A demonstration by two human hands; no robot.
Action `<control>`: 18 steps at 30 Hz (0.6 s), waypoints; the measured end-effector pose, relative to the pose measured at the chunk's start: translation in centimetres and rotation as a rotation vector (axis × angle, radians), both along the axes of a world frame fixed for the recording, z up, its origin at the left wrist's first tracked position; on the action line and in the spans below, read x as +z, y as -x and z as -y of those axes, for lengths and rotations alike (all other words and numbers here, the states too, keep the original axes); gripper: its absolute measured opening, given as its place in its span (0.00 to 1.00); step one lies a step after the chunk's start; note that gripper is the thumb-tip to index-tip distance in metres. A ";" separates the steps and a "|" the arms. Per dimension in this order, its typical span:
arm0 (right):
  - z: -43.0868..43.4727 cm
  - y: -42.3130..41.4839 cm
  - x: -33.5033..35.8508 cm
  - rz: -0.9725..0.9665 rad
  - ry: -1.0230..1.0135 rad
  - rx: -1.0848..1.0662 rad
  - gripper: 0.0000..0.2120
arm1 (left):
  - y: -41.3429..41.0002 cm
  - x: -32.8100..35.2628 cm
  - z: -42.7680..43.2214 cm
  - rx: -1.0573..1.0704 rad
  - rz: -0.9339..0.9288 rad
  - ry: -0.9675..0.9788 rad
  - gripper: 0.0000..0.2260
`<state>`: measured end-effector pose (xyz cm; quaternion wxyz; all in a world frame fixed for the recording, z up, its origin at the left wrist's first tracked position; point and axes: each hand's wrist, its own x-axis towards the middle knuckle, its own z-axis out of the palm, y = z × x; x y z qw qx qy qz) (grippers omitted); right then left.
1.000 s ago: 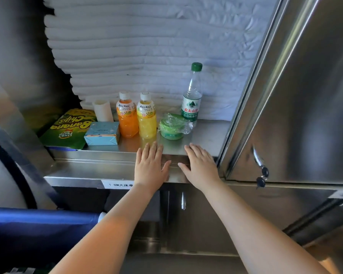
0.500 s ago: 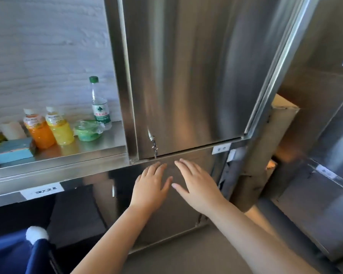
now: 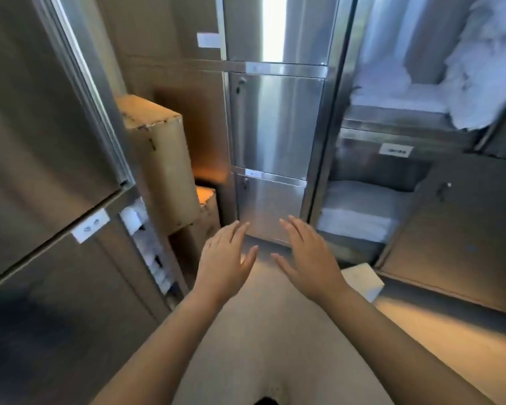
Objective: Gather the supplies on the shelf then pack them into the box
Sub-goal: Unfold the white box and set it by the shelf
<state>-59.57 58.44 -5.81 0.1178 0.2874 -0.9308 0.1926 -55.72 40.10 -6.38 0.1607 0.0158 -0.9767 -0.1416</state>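
While both hands hover over the floor [image 3: 275, 325] (head view), left hand [image 3: 225, 258] and right hand [image 3: 307, 255] show fingers straight and spread, holding nothing; the supplies are out of view, and cardboard boxes [image 3: 155, 159] stand ahead-left. Risk: with two boxes adjacent, the wrong one may be chosen.

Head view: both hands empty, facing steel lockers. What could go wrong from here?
1. The left hand and right hand are open and hold nothing, and no supplies show, so packing may start with nothing gathered.
2. A white block lies on the floor near the right hand: a possible trip.
3. The cardboard box stacked on another in the corner could get knocked in this narrow aisle.
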 end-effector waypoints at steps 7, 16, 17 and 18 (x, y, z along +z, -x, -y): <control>-13.3 7.2 -6.0 0.134 -0.096 -0.298 0.31 | 11.7 -6.5 -10.8 -0.249 0.102 0.001 0.24; -24.1 18.8 -12.4 0.362 -0.226 -0.437 0.31 | 26.1 -15.1 -19.6 -0.404 0.338 0.021 0.25; -24.9 19.7 -13.2 0.385 -0.237 -0.449 0.31 | 27.2 -16.0 -20.4 -0.417 0.359 0.021 0.25; -25.6 20.5 -14.0 0.406 -0.247 -0.460 0.31 | 28.2 -16.7 -21.1 -0.430 0.381 0.022 0.25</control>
